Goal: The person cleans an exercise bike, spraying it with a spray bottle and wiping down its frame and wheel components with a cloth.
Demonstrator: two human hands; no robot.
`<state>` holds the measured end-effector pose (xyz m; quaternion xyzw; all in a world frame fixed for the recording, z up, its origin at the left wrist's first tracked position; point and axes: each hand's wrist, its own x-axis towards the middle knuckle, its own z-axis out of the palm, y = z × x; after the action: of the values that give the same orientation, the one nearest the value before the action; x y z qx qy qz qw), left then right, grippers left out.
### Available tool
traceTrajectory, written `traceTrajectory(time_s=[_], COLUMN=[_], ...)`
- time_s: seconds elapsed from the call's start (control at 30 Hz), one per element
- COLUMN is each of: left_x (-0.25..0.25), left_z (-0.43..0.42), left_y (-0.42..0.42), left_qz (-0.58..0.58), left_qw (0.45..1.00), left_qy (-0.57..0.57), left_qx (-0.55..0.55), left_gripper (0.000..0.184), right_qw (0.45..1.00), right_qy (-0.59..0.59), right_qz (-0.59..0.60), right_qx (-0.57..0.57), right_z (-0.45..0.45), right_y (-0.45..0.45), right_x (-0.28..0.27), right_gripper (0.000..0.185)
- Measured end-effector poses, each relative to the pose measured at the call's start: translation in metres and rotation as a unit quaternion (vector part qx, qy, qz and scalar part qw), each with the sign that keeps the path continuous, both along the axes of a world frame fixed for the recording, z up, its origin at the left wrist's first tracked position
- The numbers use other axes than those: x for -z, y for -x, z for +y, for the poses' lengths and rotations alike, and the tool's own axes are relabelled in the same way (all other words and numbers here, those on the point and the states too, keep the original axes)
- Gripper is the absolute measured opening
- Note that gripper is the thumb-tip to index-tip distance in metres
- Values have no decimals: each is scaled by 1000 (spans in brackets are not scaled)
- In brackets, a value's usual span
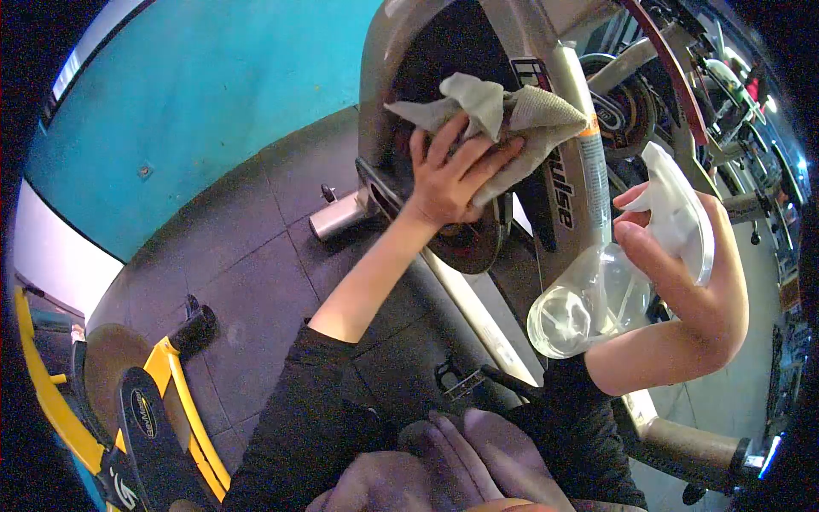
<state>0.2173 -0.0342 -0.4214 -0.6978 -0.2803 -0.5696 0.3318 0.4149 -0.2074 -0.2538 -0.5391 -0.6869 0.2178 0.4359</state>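
Note:
My left hand (pixel 448 175) is closed on a grey cloth (pixel 537 128), fingers spread across its folds. The cloth lies over the dark side panel of a grey exercise bike (pixel 502 30), beside the lettering on its frame. To the right, my right hand (pixel 670 269) grips a clear spray bottle (pixel 589 299) by its white trigger head. The bottle tilts, its base toward the lower left, with clear liquid inside. It is in front of the bike's lower frame.
A bike pedal (pixel 456 380) sticks out near my legs. At the lower left stands a yellow exercise bike (pixel 166 375). More machines (pixel 631 94) line the right side. Dark floor tiles (pixel 247 256) lie below, with a blue wall (pixel 239 85) behind.

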Motion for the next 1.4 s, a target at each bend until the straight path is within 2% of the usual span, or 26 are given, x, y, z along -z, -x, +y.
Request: traceTrajectory(time_s=[0.13,0.2,0.33,0.37,0.5,0.57,0.6,0.63,0.7,0.73,0.8,0.87,0.9,1.0,1.13,1.23,1.3,1.33,1.4], left_x=[15,22,53,62,67,73,78,69,51,46,38,38,36,-3,19,64,72,71,62], left_z=[-6,-14,-25,-27,-38,-34,-24,-23,-22,-23,-18,-19,-13,-22,-20,-30,-32,-35,-30], left_y=[-17,-20,-30,-35,-46,-45,-38,-35,-27,-28,-28,-32,-34,-39,-47,-61,-61,-57,-44], left_qz=[-22,13,114,143,283,302,245,215,154,125,128,86,52,-92,-70,67,183,217,210], left_qw=[1000,1000,993,987,946,941,961,970,985,991,989,995,998,991,994,992,968,961,970], left_qy=[-1,2,37,45,-117,-124,-92,-87,-74,-22,-52,14,-8,61,50,-28,-49,-54,-49], left_qx=[3,-25,21,64,111,84,87,71,39,41,45,47,39,73,64,104,165,164,109], left_gripper=[50,50,56,56,45,44,43,42,41,42,44,40,42,43,43,42,32,32,33], right_qw=[1000,1000,1000,1000,994,975,965,968,938,920,926,927,924,928,945,951,953,954,950], right_qy=[3,3,-6,-12,-18,-83,-106,-105,-167,-200,-197,-192,-195,-188,-161,-162,-157,-153,-152], right_qz=[-7,-10,-15,-21,-101,-199,-231,-222,-290,-320,-312,-316,-320,-315,-279,-259,-255,-254,-265], right_qx=[-4,-5,-11,-15,-34,-58,-64,-58,-90,-105,-81,-68,-73,-70,-63,-46,-41,-42,-56], right_z=[0,-1,-3,-3,-6,-11,-13,-17,-21,-24,-28,-29,-30,-29,-28,-27,-28,-28,-27], right_y=[-1,-2,-1,1,-4,-7,-8,-7,-9,-10,-10,-12,-11,-12,-9,-4,-3,-4,-10], right_x=[0,0,-1,0,-6,-7,-8,-9,-11,-12,-12,-11,-13,-14,-12,-8,-10,-10,-11], right_gripper=[29,29,30,30,31,31,30,31,32,33,33,31,31,32,34,34,34,34,35])
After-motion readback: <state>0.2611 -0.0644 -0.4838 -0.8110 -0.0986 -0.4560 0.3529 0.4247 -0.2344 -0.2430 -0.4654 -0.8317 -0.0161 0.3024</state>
